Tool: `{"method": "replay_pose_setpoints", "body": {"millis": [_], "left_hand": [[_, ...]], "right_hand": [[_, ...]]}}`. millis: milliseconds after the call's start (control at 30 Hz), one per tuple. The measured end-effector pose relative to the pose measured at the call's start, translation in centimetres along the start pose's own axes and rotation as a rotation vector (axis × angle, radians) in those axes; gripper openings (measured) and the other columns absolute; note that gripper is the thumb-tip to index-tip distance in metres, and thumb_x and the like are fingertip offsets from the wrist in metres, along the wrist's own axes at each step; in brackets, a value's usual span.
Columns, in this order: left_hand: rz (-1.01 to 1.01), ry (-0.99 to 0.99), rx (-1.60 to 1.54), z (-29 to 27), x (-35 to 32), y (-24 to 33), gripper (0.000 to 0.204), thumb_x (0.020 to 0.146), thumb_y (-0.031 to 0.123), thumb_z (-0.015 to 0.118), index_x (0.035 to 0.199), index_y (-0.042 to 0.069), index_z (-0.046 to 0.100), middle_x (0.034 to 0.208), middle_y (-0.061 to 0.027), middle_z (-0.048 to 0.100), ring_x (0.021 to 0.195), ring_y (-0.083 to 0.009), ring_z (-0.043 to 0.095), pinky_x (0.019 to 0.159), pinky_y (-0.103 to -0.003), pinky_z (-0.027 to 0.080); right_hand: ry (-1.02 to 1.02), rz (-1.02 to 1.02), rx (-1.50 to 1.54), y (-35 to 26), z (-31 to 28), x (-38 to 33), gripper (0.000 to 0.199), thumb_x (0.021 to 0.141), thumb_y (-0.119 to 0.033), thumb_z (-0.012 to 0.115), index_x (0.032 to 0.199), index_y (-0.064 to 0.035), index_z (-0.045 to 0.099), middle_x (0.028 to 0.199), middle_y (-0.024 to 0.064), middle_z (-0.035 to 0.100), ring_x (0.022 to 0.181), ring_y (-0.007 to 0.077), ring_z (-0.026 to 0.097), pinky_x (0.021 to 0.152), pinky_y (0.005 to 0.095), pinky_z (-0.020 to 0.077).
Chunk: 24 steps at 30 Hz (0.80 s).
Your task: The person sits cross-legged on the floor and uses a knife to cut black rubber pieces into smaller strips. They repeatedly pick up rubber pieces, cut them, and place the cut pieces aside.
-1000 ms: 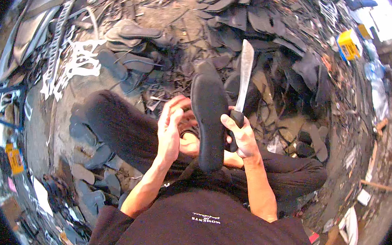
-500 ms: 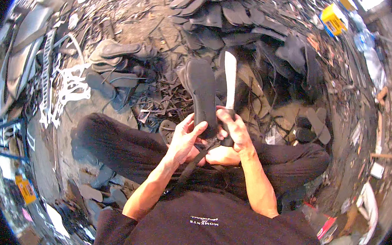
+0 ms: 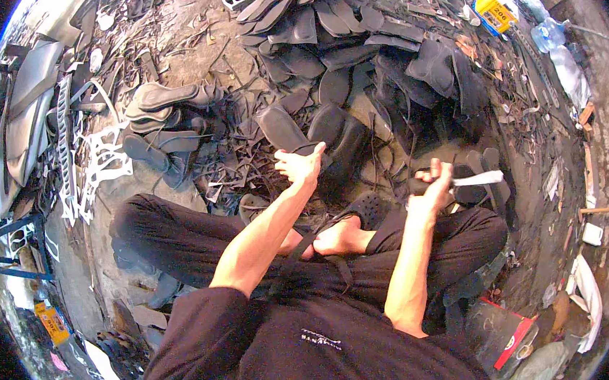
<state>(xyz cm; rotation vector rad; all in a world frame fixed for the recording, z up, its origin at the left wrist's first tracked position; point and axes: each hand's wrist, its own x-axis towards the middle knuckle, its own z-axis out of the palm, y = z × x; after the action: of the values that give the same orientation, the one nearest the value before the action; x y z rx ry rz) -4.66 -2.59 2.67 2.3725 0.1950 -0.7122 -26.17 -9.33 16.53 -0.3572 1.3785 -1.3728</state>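
Right hand, 3 o'clock: we see its fingers curled round a knife, pale blade toward 3 o'clock. Left hand, near centre: fingers loosely spread; we cannot tell whether it touches the dark sole just beyond, between its 11 and 12 o'clock. Farther, we log a heap of soles at 12, a yellow box at 2.

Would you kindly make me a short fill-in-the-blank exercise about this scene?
The right hand holds a bladed tool called a ____.
The dark sole at the left hand is farther from the ____ hand.
The larger box at upper right is mainly ____.
Missing words: knife; right; yellow.
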Motion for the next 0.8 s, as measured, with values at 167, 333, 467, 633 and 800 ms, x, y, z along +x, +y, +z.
{"method": "replay_pose_setpoints", "body": {"millis": [167, 333, 467, 633, 800], "left_hand": [[-0.103, 0.139, 0.122, 2.5, 2.6, 0.5, 0.119, 0.060, 0.039, 0.099, 0.153, 0.014, 0.028, 0.145, -0.0265, 0.043, 0.140, -0.0427, 0.043, 0.117, -0.058, 0.038], [-0.110, 0.042, -0.613, -0.7, 4.2, 0.8, 0.092, 0.073, 0.012, 0.078, 0.150, 0.010, 0.028, 0.117, -0.0211, 0.060, 0.107, -0.0344, 0.060, 0.101, -0.056, 0.049], [0.016, -0.445, -1.086, -8.1, 2.4, 0.2, 0.062, 0.081, 0.006, 0.063, 0.138, 0.007, 0.038, 0.097, -0.0146, 0.066, 0.084, -0.0310, 0.066, 0.075, -0.048, 0.057], [0.177, -0.471, -0.961, -17.8, -2.9, 1.3, 0.059, 0.094, 0.024, 0.079, 0.140, 0.000, 0.050, 0.126, -0.0120, 0.069, 0.108, -0.0202, 0.066, 0.098, -0.034, 0.051], [0.297, -0.529, -1.081, -23.3, -6.0, 2.7, 0.092, 0.102, 0.025, 0.077, 0.168, -0.001, 0.019, 0.140, -0.0168, 0.067, 0.120, -0.0200, 0.066, 0.101, -0.034, 0.055]], "right_hand": [[-0.322, 0.149, -0.170, 4.8, 1.2, -1.7, 0.039, 0.105, -0.047, 0.066, 0.116, -0.0088, 0.063, 0.073, 0.0001, 0.052, 0.054, 0.0115, 0.050, 0.047, 0.0315, 0.0437], [-0.500, 0.318, -0.247, 5.0, 2.9, -3.5, 0.056, 0.107, -0.063, 0.046, 0.105, -0.0078, 0.059, 0.069, 0.0038, 0.054, 0.049, 0.0157, 0.049, 0.046, 0.0326, 0.0430], [-0.747, 0.192, -0.540, 6.1, 2.6, -4.1, 0.051, 0.112, -0.054, 0.046, 0.109, -0.0064, 0.062, 0.073, 0.0035, 0.060, 0.053, 0.0141, 0.055, 0.049, 0.0318, 0.0469], [-1.165, -0.105, -0.776, 5.3, 2.2, -9.9, 0.047, 0.118, -0.047, 0.033, 0.126, -0.0084, 0.060, 0.074, 0.0010, 0.053, 0.061, 0.0103, 0.048, 0.058, 0.0283, 0.0405], [-1.340, -0.404, -0.957, 2.6, 1.1, -13.8, 0.051, 0.112, -0.052, 0.044, 0.101, -0.0052, 0.061, 0.064, -0.0024, 0.041, 0.058, 0.0105, 0.040, 0.056, 0.0309, 0.0334]]}}
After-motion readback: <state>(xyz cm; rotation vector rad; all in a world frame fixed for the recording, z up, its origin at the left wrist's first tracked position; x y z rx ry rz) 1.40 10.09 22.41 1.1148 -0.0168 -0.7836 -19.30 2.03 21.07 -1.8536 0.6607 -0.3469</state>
